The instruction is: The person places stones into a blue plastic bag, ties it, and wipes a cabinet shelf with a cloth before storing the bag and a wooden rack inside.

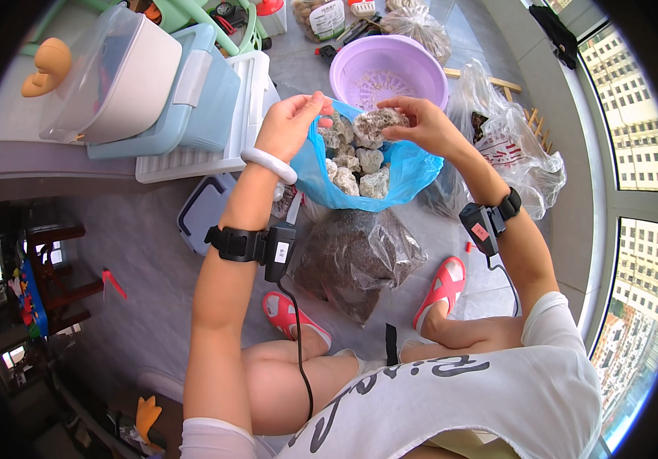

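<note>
A blue plastic bag (335,192) full of rough grey-white stones (370,160) stands with its mouth spread in front of me. My left hand (297,120) pinches the bag's upper left rim between thumb and fingers. Over the bag's far side, my right hand (418,119) grips a larger pitted stone (378,123) with grey and brown patches. Just behind that stone is a lilac plastic basin (340,72) with small pale crumbs on its bottom. A clear bag of dark brown granular material (346,252) lies on the floor between the blue bag and my feet.
At left stand a light blue storage box (214,109) and a white slatted rack (191,163). Clear plastic bags (512,143) and wooden strips (507,86) lie at right by the windows. A jar (323,20) and a knotted bag (418,28) sit behind the basin.
</note>
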The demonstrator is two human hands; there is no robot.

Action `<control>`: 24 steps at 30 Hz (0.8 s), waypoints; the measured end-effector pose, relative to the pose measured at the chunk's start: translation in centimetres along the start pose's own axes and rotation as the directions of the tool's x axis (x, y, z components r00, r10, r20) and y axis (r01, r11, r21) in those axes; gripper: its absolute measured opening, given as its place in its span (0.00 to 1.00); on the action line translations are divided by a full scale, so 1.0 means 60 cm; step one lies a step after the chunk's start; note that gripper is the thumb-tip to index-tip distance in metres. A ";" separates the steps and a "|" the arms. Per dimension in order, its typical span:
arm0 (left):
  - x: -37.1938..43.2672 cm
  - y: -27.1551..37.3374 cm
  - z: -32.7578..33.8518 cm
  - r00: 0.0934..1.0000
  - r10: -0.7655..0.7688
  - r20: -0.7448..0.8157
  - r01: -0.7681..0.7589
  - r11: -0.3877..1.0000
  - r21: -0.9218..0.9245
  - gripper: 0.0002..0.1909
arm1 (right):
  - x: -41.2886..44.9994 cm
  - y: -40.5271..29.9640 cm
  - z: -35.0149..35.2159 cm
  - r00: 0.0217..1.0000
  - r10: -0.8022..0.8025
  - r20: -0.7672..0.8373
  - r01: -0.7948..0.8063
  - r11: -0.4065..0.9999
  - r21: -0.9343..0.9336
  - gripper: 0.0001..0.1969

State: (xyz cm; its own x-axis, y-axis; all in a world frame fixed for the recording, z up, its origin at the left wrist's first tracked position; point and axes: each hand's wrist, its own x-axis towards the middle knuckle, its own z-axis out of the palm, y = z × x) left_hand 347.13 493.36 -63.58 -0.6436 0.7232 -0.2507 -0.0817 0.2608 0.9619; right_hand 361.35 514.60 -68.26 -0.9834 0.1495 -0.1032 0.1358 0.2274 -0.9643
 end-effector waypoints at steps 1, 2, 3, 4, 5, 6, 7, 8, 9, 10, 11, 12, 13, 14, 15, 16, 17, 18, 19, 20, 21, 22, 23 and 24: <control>-0.002 0.000 0.000 1.000 -0.001 -0.001 0.001 1.000 -0.001 0.20 | -0.001 0.003 0.000 1.000 0.001 -0.007 -0.003 0.976 -0.220 0.27; -0.005 -0.001 0.001 1.000 0.005 0.002 -0.005 1.000 0.008 0.19 | -0.003 0.008 0.009 0.999 0.032 -0.008 -0.033 0.976 -0.216 0.27; -0.007 -0.001 0.001 1.000 0.013 0.003 -0.013 1.000 0.017 0.18 | -0.005 0.003 0.015 0.999 0.032 -0.008 -0.033 0.976 -0.216 0.27; -0.007 -0.002 0.001 1.000 0.013 0.003 -0.013 1.000 0.016 0.18 | -0.008 -0.001 0.020 0.998 -0.051 -0.022 0.044 0.969 -0.245 0.26; -0.006 -0.004 0.000 1.000 0.017 0.009 -0.017 1.000 0.014 0.17 | -0.010 -0.003 0.022 0.990 -0.133 -0.035 0.119 0.954 -0.275 0.25; -0.008 -0.006 -0.004 1.000 0.020 0.013 -0.020 1.000 0.014 0.16 | -0.007 -0.006 0.023 0.966 -0.246 -0.077 0.205 0.914 -0.349 0.21; -0.009 -0.011 -0.009 1.000 0.020 0.011 -0.020 1.000 0.015 0.16 | -0.010 -0.012 0.019 0.966 -0.247 -0.076 0.206 0.915 -0.347 0.21; -0.009 -0.018 -0.016 0.999 0.046 0.002 -0.046 0.999 -0.002 0.16 | -0.015 -0.020 0.010 0.995 -0.073 -0.069 0.040 0.917 -0.397 0.18; -0.010 -0.018 -0.018 0.997 0.074 -0.004 -0.074 0.997 -0.023 0.16 | -0.022 -0.030 0.004 0.992 0.105 -0.073 -0.127 0.884 -0.450 0.16; -0.012 -0.019 -0.022 0.997 0.075 -0.004 -0.075 0.997 -0.025 0.16 | -0.030 -0.029 0.001 0.991 0.103 -0.086 -0.131 0.878 -0.460 0.14; -0.016 -0.020 -0.027 0.997 0.076 -0.001 -0.076 0.997 -0.010 0.16 | -0.034 -0.027 0.000 0.991 0.103 -0.086 -0.132 0.877 -0.462 0.14; -0.018 -0.021 -0.028 0.997 0.078 0.003 -0.078 0.997 0.004 0.16 | -0.038 -0.021 -0.001 0.990 0.122 -0.076 -0.143 0.878 -0.457 0.14; -0.017 -0.023 -0.031 0.997 0.080 0.004 -0.080 0.997 0.002 0.16 | -0.041 -0.014 -0.002 0.988 0.140 -0.066 -0.154 0.878 -0.452 0.14; -0.016 -0.029 -0.035 0.997 0.078 0.010 -0.078 0.997 0.010 0.16 | -0.039 0.007 -0.001 0.988 0.140 -0.067 -0.155 0.877 -0.454 0.14; -0.013 -0.035 -0.033 0.997 0.077 0.022 -0.077 0.997 0.014 0.17 | -0.038 0.038 0.000 0.984 -0.172 -0.037 0.124 0.829 -0.545 0.17; -0.013 -0.040 -0.037 0.997 0.076 0.021 -0.076 0.997 0.014 0.17 | -0.036 0.044 0.006 0.884 -0.466 0.028 0.384 0.690 -0.613 0.20; -0.013 -0.045 -0.040 0.996 0.092 0.011 -0.093 0.996 0.020 0.17 | -0.037 0.048 0.005 0.884 -0.466 0.028 0.384 0.691 -0.613 0.20; -0.013 -0.045 -0.041 0.994 0.108 0.000 -0.108 0.994 0.026 0.18 | -0.038 0.039 0.006 0.950 -0.296 0.099 0.293 0.741 -0.604 0.23; -0.014 -0.045 -0.043 0.994 0.107 -0.001 -0.107 0.994 0.026 0.18 | -0.038 0.028 0.007 0.979 -0.115 0.169 0.195 0.773 -0.603 0.27; -0.017 -0.046 -0.046 0.995 0.093 -0.017 -0.093 0.995 0.026 0.19 | -0.037 0.017 0.010 0.979 -0.115 0.171 0.196 0.774 -0.602 0.27; -0.019 -0.044 -0.047 0.996 0.082 -0.033 -0.081 0.996 0.027 0.20 | -0.034 0.003 0.014 0.994 0.013 0.112 0.067 0.725 -0.685 0.28; -0.019 -0.044 -0.048 0.996 0.082 -0.034 -0.081 0.996 0.028 0.20 | -0.031 -0.003 0.016 0.990 0.136 0.040 -0.059 0.654 -0.754 0.29; -0.019 -0.045 -0.050 0.994 0.094 -0.056 -0.091 0.994 0.058 0.21 | -0.029 0.011 0.015 0.990 0.135 0.041 -0.058 0.655 -0.754 0.29; -0.019 -0.045 -0.049 0.991 0.108 -0.076 -0.101 0.991 0.085 0.22 | -0.031 0.023 0.014 0.987 -0.154 0.040 0.122 0.566 -0.815 0.27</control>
State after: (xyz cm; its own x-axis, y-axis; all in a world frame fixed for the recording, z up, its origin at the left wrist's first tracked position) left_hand 345.85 489.96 -65.60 -0.7049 0.6961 -0.1366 0.0485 0.2393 0.9697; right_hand 363.24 513.83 -69.60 -0.9966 0.0741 0.0373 0.0558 0.9315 -0.3594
